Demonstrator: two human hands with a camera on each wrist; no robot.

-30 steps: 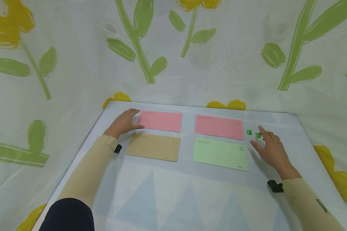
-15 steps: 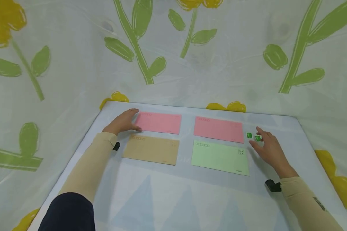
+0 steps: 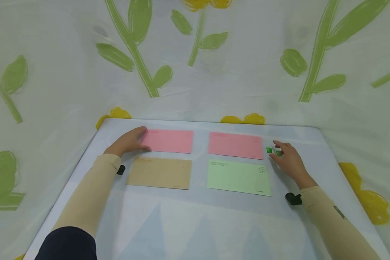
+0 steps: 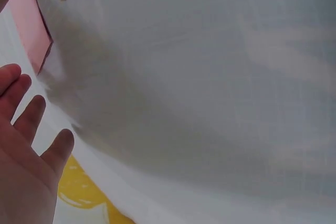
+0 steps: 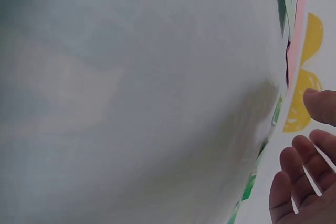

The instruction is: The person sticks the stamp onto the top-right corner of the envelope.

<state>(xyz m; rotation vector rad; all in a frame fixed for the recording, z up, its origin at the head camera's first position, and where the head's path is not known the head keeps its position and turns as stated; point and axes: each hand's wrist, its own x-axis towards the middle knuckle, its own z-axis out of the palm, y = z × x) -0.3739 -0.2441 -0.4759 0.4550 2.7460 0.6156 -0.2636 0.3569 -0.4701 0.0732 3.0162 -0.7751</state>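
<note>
My left hand [image 3: 127,142] is at the left end of a pink envelope [image 3: 169,141], thumb and fingers spread apart around that end. In the left wrist view, the fingers of the left hand [image 4: 29,156] are extended near the corner of the pink envelope [image 4: 34,30]. My right hand [image 3: 290,161] hovers by two small green stamps, a left one [image 3: 269,150] and a right one [image 3: 279,153] partly covered by its fingers. Loosely bent fingers of the right hand [image 5: 304,177] hold nothing in the right wrist view, with green stamps [image 5: 249,186] lying beyond them.
A second pink envelope [image 3: 235,145] lies right of the first. Nearer are a tan envelope [image 3: 159,173] on the left and a pale green envelope [image 3: 238,177] on the right. The white table [image 3: 182,224] meets a flower-patterned curtain [image 3: 240,90] at the back.
The head view has turned slightly right, so everything sits further left in it. Both hands keep about the same places beside the envelope and stamps; the envelopes and stamps lie as before.
</note>
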